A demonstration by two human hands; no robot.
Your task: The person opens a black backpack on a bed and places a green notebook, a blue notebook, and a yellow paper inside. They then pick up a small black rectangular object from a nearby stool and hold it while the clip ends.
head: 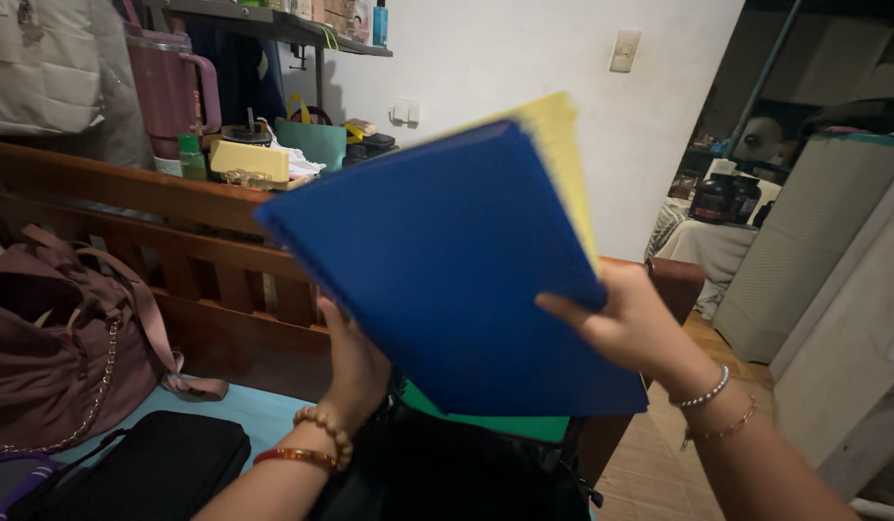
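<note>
A blue hardcover book with yellow page edges is held up in front of me, tilted and slightly blurred. My left hand grips its lower left edge from behind, the wrist wearing beaded and red bracelets. My right hand holds the right edge, with the thumb on the cover. A green book or folder shows just under the blue one, above a black bag on my lap.
A wooden bed frame runs across behind. A mauve shoulder bag and a black pouch lie at left. A pink tumbler and clutter sit on the ledge. White cabinet at right.
</note>
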